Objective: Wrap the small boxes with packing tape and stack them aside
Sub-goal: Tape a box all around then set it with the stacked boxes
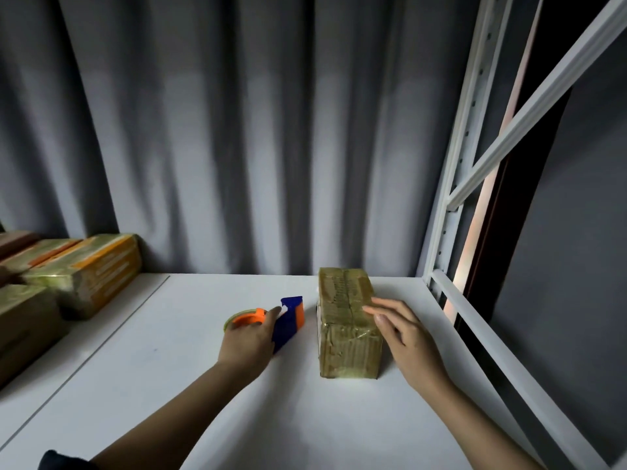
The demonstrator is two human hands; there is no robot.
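1. Box sits right of centre on the white shelf, long axis running away from the camera, flat on its broad face. Already covered in glossy tan tape on every side I can see.
2. Right hand is at the box's right top edge. Fingers are straight and loose, fingertips touching or just over the top; can't tell which. Nothing is gripped.
3. Left hand is curled over the tape dispenser, gripping its orange roll end. The blue body points toward the box. Dispenser rests on the shelf just beside the box, not touching it.
4. Handling guess: rigid cardboard block, corners square, no sag. Probably light to moderate, one hand should lift it.
5. The tape skin looks slick. A top-only pinch is likely to slip.
6. Best hold: span the narrow width, thumb on the near long side, fingers on the far long side, around mid-length so it stays level.
7. Wrinkled tape at the near end could snag or peel, so keep off it.
8. Wrapped boxes are stacked at far left on the adjoining shelf, well apart from this one. Likely the drop zone.
9. Carrying it there means crossing past the dispenser; lift clear rather than slide.
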